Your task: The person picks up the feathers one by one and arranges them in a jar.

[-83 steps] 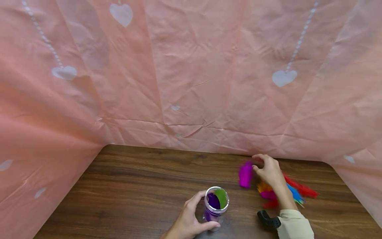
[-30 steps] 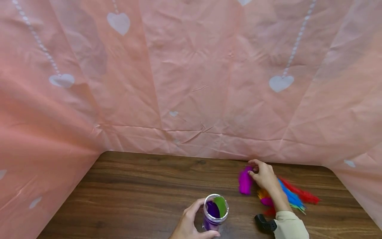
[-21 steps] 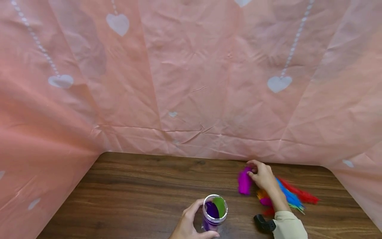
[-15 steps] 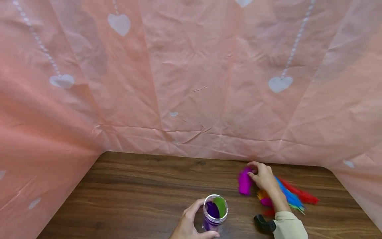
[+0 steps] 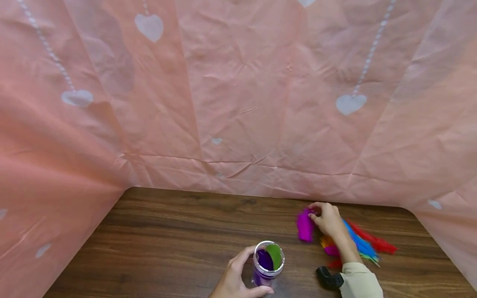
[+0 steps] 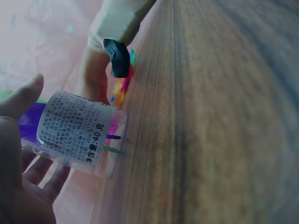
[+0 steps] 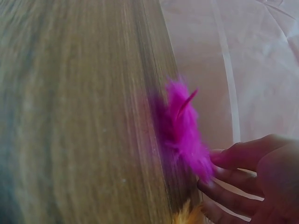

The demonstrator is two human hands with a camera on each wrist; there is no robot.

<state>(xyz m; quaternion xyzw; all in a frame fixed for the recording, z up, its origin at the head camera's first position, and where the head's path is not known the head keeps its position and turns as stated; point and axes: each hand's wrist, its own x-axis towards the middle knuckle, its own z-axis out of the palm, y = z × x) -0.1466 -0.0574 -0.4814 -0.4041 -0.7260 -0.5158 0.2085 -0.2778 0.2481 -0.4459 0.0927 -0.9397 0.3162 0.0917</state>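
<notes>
1. On the brown wooden bench (image 5: 167,240), towards its far edge, we had a magenta feather (image 5: 305,227). Our right grip (image 5: 329,221) pinched it at one end between thumb and fingers; we could not tell whether it was clear of the wood.
2. Our left grip (image 5: 238,277) curled round a clear plastic jar (image 6: 72,130), upright with its mouth open.
3. We judged the feather almost weightless, soft in the vane and stiffer along the quill, easily bent or ruffled. The bare quill looked the best place to take hold.
4. We expected the jar to be light, smooth and slightly slippery, best steadied round its side.
5. We counted one jar, one feather in the right grip, and two quills through the jar's wall, one from a purple feather (image 5: 264,260) and one from a green feather (image 5: 274,254).
6. Beside and beneath our right forearm lay red, blue, orange, green and magenta feathers (image 5: 376,240), too overlapped to count.
</notes>
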